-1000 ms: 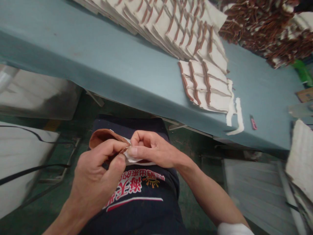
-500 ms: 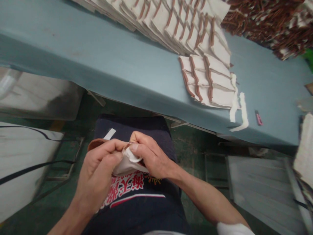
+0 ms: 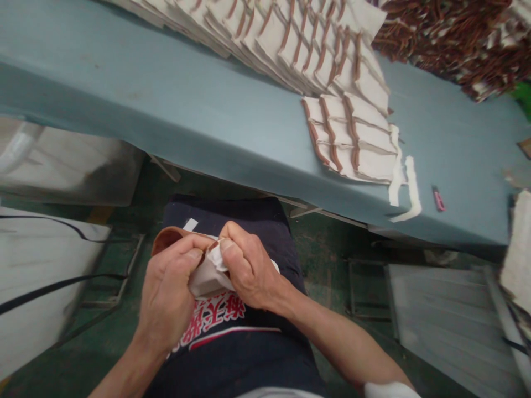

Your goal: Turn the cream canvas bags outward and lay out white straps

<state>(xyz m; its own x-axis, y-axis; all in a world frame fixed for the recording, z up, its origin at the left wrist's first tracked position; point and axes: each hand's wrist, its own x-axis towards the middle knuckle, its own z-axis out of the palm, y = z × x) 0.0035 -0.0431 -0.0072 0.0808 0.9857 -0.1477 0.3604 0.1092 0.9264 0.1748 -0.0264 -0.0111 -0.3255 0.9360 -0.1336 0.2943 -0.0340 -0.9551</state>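
Observation:
Over my lap, my left hand (image 3: 170, 284) pinches a piece of brown-and-white material (image 3: 207, 281), perhaps leather or cloth. Its brown face (image 3: 166, 239) curls up behind my left fingers, and the pale side hangs below them. Close beside it, my right hand (image 3: 253, 268) is closed with thumb and forefinger on a crumpled white strip (image 3: 215, 258) at the edge of this piece. The fingertips of both hands nearly meet there. A short white tab (image 3: 190, 224) shows just beyond the piece.
A blue-covered table (image 3: 174, 105) runs across in front. On it lie overlapping white pieces with brown edges (image 3: 265, 38), a smaller stack (image 3: 352, 138), loose white strips (image 3: 412, 188), a pink cutter (image 3: 438, 199) and a brown scrap heap (image 3: 448, 38). Stools (image 3: 45, 287) stand at the sides.
My right hand has turned and closed more tightly on the white strip, which is now more bunched. More of the piece's brown face shows above my left hand.

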